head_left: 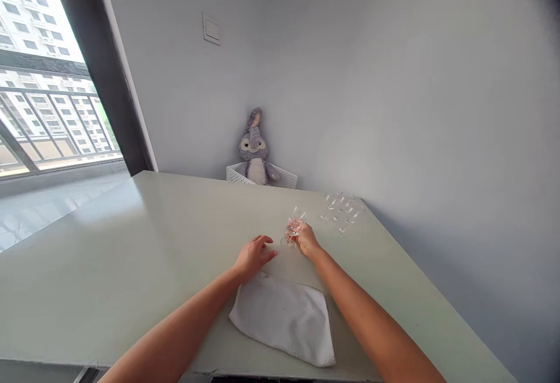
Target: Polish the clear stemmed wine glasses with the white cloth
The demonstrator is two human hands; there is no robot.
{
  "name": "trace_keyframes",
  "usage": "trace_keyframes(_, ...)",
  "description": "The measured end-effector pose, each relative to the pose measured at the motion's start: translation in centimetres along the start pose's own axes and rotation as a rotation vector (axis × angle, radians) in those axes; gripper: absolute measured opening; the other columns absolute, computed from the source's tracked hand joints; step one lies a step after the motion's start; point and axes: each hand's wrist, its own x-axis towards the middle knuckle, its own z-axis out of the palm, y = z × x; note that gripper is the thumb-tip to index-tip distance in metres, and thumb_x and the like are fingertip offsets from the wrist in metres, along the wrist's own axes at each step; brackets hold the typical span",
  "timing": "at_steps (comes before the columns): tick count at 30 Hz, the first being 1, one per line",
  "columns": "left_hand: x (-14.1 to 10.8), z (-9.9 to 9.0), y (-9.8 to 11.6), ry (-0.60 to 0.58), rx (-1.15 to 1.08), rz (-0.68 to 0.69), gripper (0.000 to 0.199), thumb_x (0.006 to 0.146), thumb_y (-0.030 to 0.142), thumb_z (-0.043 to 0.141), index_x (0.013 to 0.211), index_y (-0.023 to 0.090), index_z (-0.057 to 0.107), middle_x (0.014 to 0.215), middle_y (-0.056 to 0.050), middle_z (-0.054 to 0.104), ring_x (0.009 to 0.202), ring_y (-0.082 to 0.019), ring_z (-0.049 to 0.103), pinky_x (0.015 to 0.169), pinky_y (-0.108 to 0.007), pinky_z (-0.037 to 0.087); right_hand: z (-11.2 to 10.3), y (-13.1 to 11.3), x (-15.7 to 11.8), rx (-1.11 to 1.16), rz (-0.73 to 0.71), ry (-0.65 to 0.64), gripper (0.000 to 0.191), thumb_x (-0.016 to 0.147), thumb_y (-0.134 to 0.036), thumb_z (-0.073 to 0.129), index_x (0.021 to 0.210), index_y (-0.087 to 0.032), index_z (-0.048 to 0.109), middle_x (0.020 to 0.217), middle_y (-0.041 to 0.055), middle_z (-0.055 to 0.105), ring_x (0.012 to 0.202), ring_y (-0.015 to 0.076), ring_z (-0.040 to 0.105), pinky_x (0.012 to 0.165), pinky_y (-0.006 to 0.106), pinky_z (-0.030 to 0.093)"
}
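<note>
My right hand (pixel 305 238) is closed around a small clear stemmed glass (pixel 289 244), just above or on the tabletop; I cannot tell whether its foot touches. Behind those fingers the rim of what may be a second glass shows, partly hidden. My left hand (pixel 255 256) is open to the left of the glass, fingers apart and curved towards it, with nothing in them. A white cloth (pixel 284 319) lies flat on the table between my forearms, its far edge near my left wrist.
More clear stemmed glasses (pixel 352 214) stand at the table's (pixel 175 225) right edge, by the wall. Beyond the far edge, a grey plush toy (pixel 255 153) sits in a white perforated basket (pixel 286 179). A window door with a railing is at the left.
</note>
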Motion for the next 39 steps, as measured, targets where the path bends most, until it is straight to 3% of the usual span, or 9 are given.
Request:
trace_keyframes(4,0.2,0.1,-0.4,0.082,0.058,0.073,0.035,0.073,0.042,0.057,0.103,0.025,0.052,0.119,-0.004,0.049,0.103,-0.020,0.051,0.087,-0.033,0.040,2.7,0.4,-0.4,0.023,0.012,-0.093,0.032,0.059,-0.022,0.058,0.091,-0.017,0.055,0.087,0.0043,0.062,0.062,0.0143,0.059,0.045,0.023,0.042)
trace_keyframes(10,0.9,-0.2,-1.5,0.184,0.073,0.016,0.033,0.069,0.036,0.063,0.099,0.025,0.054,0.128,-0.003,0.042,0.109,-0.021,0.049,0.089,-0.035,0.041,5.9,0.4,-1.3,0.055,0.089,-0.318,0.027,0.056,-0.019,0.064,0.083,-0.018,0.063,0.085,0.0046,0.066,0.065,0.0157,0.060,0.052,0.024,0.046)
trace_keyframes(15,1.3,-0.5,-2.2,0.175,0.061,-0.012,0.040,0.067,0.038,0.065,0.103,0.025,0.058,0.135,-0.005,0.035,0.112,-0.022,0.047,0.093,-0.035,0.040,7.2,-0.1,-2.0,0.078,0.179,-0.534,0.028,0.054,-0.017,0.068,0.082,-0.016,0.066,0.077,0.0044,0.067,0.073,0.0181,0.062,0.065,0.028,0.049)
trace_keyframes(19,1.4,-0.8,-2.2,0.156,0.049,0.025,0.031,0.067,0.035,0.065,0.096,0.025,0.062,0.125,-0.004,0.045,0.108,-0.021,0.050,0.089,-0.031,0.042,7.2,0.1,-1.8,0.091,0.223,-0.574,0.027,0.054,-0.013,0.065,0.081,-0.014,0.066,0.076,0.0053,0.067,0.073,0.0179,0.063,0.066,0.029,0.050)
trace_keyframes(24,1.7,-0.8,-2.2,0.210,0.060,0.024,0.030,0.068,0.025,0.061,0.097,0.022,0.059,0.110,-0.005,0.052,0.097,-0.018,0.055,0.086,-0.031,0.043,5.0,0.7,-1.3,0.087,0.213,-0.401,0.023,0.051,-0.007,0.056,0.072,-0.012,0.064,0.075,0.0074,0.065,0.061,0.0167,0.062,0.058,0.030,0.051)
trace_keyframes(29,2.3,-0.9,-3.5,0.260,0.092,-0.020,0.029,0.071,0.018,0.053,0.099,0.023,0.058,0.113,-0.005,0.051,0.100,-0.017,0.053,0.087,-0.033,0.043,-0.6,0.6,-0.2,0.100,0.064,0.023,0.021,0.053,-0.011,0.051,0.072,-0.016,0.058,0.082,0.0037,0.062,0.055,0.0093,0.057,0.050,0.022,0.049)
trace_keyframes(33,2.5,-1.8,-5.5,0.331,0.156,-0.043,0.029,0.075,0.019,0.050,0.102,0.024,0.058,0.115,-0.006,0.051,0.102,-0.018,0.052,0.086,-0.033,0.044,-5.4,0.0,1.2,0.093,-0.058,0.332,0.037,0.053,-0.015,0.052,0.090,-0.020,0.052,0.098,0.0026,0.057,0.059,0.0074,0.057,0.047,0.018,0.048)
trace_keyframes(36,2.4,-3.2,-7.2,0.373,0.204,-0.095,0.031,0.074,0.019,0.051,0.103,0.025,0.058,0.116,-0.004,0.053,0.106,-0.019,0.050,0.089,-0.034,0.042,-7.7,-0.6,2.5,0.079,-0.104,0.419,0.053,0.053,-0.016,0.054,0.104,-0.023,0.046,0.109,0.0031,0.051,0.064,0.0080,0.059,0.050,0.019,0.050)
trace_keyframes(39,2.0,-5.3,-8.7,0.418,0.231,-0.179,0.034,0.074,0.019,0.051,0.107,0.025,0.057,0.122,-0.005,0.049,0.110,-0.020,0.048,0.093,-0.034,0.040,-8.6,-1.0,3.9,0.061,-0.115,0.397,0.059,0.051,-0.015,0.055,0.108,-0.025,0.042,0.110,0.0028,0.049,0.064,0.0083,0.060,0.053,0.021,0.052)
